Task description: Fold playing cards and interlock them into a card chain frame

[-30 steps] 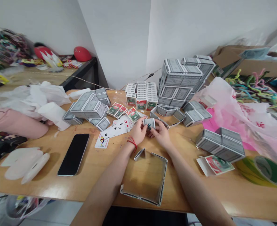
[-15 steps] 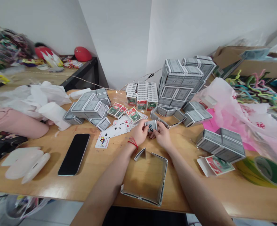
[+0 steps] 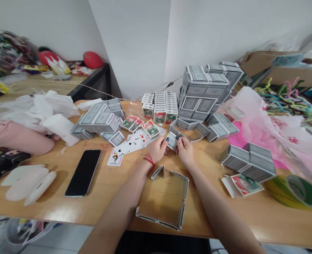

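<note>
Between my two hands is a grey-backed playing card point(image 3: 172, 141), its patterned back facing me; whether more than one card is there I cannot tell. My left hand point(image 3: 158, 148) pinches its left edge, thumb on top. On the right edge, my right hand point(image 3: 184, 150) grips it with thumb and fingers. Below my wrists lies a square frame of folded cards point(image 3: 185, 192), gapped at its upper left, where a folded card point(image 3: 158, 173) stands. Just behind my hands is another frame of folded cards point(image 3: 202, 132).
Loose playing cards point(image 3: 133, 144) lie left of my hands, with card boxes point(image 3: 159, 106) behind. Stacked card blocks stand at left point(image 3: 100, 116) and as a tall stack point(image 3: 203, 91) at right. A phone point(image 3: 83, 173), pink bottle point(image 3: 18, 137) and tape roll point(image 3: 280, 192) are farther out.
The card between my hands has tilted so more of its patterned back shows. My right hand's fingers have shifted to its right edge. The frames on the table have not moved.
</note>
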A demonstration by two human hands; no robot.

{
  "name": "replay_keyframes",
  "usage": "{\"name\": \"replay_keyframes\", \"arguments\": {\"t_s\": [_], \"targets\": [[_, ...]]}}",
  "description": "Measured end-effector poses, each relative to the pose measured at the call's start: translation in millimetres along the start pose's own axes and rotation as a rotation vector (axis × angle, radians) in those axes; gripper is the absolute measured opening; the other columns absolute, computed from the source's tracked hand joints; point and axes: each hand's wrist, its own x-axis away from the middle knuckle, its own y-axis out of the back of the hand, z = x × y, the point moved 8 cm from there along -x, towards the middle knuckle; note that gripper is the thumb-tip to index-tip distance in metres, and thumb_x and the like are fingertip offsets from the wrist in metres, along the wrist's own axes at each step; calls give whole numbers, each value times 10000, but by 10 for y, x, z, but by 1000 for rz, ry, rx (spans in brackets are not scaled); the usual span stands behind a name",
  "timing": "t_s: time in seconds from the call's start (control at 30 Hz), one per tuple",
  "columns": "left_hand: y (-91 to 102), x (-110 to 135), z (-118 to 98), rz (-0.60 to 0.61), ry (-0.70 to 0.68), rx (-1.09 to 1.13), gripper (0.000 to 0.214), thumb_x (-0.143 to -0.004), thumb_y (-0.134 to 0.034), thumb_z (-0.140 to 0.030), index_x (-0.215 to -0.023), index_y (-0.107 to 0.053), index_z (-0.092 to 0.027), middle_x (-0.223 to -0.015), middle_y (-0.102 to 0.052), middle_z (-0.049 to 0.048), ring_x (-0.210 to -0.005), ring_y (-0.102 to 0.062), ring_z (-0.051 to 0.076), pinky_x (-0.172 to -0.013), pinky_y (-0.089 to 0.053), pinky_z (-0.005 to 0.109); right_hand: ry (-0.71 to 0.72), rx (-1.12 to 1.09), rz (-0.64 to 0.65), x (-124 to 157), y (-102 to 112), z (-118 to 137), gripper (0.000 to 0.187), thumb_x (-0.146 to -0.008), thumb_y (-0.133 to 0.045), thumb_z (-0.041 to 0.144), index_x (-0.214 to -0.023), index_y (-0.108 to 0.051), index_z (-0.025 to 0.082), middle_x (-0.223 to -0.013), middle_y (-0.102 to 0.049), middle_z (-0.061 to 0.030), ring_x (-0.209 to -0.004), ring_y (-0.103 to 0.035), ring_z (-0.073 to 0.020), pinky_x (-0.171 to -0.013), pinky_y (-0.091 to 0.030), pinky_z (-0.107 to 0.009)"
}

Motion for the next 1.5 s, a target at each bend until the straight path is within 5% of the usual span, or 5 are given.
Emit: {"name": "replay_keyframes", "arguments": {"t_s": [0.17, 0.37, 0.6, 0.9, 1.5], "targets": [[-51, 11, -91, 79, -75, -159, 315, -848, -374, -363, -601, -455, -186, -543, -546, -11, -508, -521, 109, -524, -391, 232, 137, 161, -81, 7, 75, 106, 315, -820, -355, 492, -694, -445, 217, -574, -501, 4, -537, -478, -140, -510, -395, -253], [10, 3, -114, -64, -109, -276, 169, -821, -429, -333, -861, -500, -184, -678, -571, 7, -597, -530, 131, -551, -387, 244, 141, 187, 33, 87, -88, 101, 275, -842, -320, 455, -786, -454, 222, -610, -512, 3, -498, -478, -139, -484, -374, -249], [-10, 19, -101, -155, -88, -346, 152, -841, -392, -288, -876, -489, -176, -731, -585, 22, -686, -557, 142, -627, -417, 253, 211, 307, -37, 126, -100, 162, 289, -855, -295, 426, -797, -475, 208, -682, -571, -27, -591, -528, -154, -542, -379, -252], [-2, 9, -74, -136, -42, -220, 209, -842, -397, -336, -738, -486, -177, -625, -540, -4, -602, -520, 119, -559, -373, 223, 110, 232, 0, 141, -112, 118, 387, -847, -279, 522, -715, -478, 217, -404, -455, 35, -381, -454, -135, -425, -343, -244], [-31, -44, 118, -91, 134, 165, 418, -811, -389, -481, -553, -447, -158, -489, -439, -25, -466, -406, 87, -443, -304, 215, -37, -78, 275, 166, -279, 169, 499, -800, -340, 586, -521, -457, 189, -317, -469, 19, -255, -393, -98, -285, -278, -212]]}}
